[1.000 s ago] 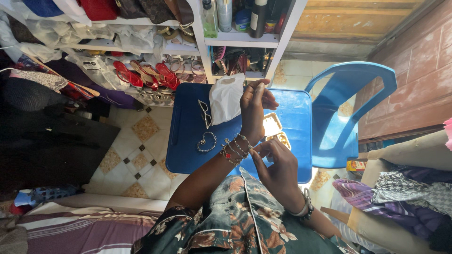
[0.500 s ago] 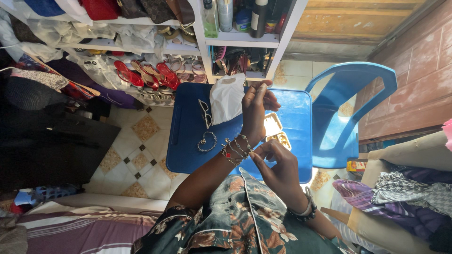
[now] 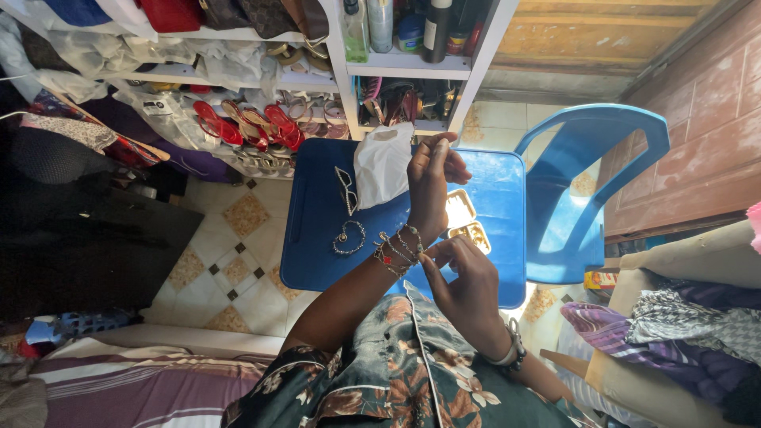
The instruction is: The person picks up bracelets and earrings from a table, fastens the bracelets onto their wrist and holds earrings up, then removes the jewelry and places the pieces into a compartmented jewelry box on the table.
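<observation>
Head view: a beaded bracelet [image 3: 399, 250] is seen wrapped around the raised left wrist, above the blue counter [image 3: 317, 230], and is pinched at its end by the fingertips of the right hand [image 3: 468, 289]. The left hand [image 3: 432, 178] is held loosely curled with nothing in it. The clasp is probably best closed with that wrist kept steady and clear of the silver jewellery [image 3: 349, 236] and white cloth [image 3: 382, 162].

blue table [image 3: 317, 238] left edge: bare | centre: white pouch [image 3: 382, 162], glasses [image 3: 346, 189], silver chain [image 3: 349, 237] | right edge: blue chair [image 3: 587, 182] close
</observation>
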### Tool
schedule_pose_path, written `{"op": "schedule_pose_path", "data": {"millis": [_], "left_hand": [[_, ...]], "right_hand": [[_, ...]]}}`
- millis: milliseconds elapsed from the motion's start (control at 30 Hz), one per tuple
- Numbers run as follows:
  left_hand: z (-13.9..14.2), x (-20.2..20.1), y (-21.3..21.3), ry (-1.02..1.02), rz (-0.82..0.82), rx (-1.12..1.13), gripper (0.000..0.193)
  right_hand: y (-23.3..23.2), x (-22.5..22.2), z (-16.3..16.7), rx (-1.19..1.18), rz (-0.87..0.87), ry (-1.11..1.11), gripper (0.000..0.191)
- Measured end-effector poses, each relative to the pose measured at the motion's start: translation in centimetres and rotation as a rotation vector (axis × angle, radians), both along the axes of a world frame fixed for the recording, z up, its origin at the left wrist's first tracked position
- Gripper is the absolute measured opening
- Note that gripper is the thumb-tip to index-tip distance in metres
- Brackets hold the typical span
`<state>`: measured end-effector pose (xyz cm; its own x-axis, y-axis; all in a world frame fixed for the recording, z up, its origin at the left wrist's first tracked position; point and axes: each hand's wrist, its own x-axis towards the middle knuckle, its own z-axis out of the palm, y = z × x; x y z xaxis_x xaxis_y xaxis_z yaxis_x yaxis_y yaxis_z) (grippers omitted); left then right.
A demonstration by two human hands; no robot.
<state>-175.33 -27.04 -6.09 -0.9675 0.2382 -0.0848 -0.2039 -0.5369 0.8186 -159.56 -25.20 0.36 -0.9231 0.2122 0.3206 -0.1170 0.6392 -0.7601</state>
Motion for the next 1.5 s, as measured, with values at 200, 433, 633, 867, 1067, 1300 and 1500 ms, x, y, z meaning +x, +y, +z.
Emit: {"op": "schedule_pose_path", "data": {"millis": [200,433,633,867,1067,1300,1500], "left_hand": [[0.0,0.1,-0.1,-0.037,-0.031,0.005,0.026],[0.2,0.4,0.0,-0.033,-0.042,0.005,0.027],[0.0,0.3,0.2,-0.024,-0.034,0.003,0.026],[-0.5,-0.1,0.7,-0.025,-0.008,0.0,0.026],[-0.7,-0.2,0.8,0.0,0.016,0.015,0.025],[-0.8,-0.3,1.0,0.039,0.063,0.004,0.024],[-0.9,-0.4,1.0,0.051,0.064,0.002,0.025]], "right_hand": [[0.6,0.2,-0.7,-0.051,-0.006,-0.066,0.015],[0.8,0.4,-0.8,-0.125,0.024,-0.075,0.015],[0.3,0.4,-0.6,-0.079,-0.002,-0.022,0.014],[-0.1,0.3,-0.5,-0.038,-0.002,0.016,0.015],[-0.8,0.2,-0.5,0.025,-0.058,0.079,0.015],[-0.3,0.1,-0.8,-0.015,-0.05,0.034,0.016],[0.4,-0.2,-1.8,-0.126,0.01,-0.006,0.014]]}}
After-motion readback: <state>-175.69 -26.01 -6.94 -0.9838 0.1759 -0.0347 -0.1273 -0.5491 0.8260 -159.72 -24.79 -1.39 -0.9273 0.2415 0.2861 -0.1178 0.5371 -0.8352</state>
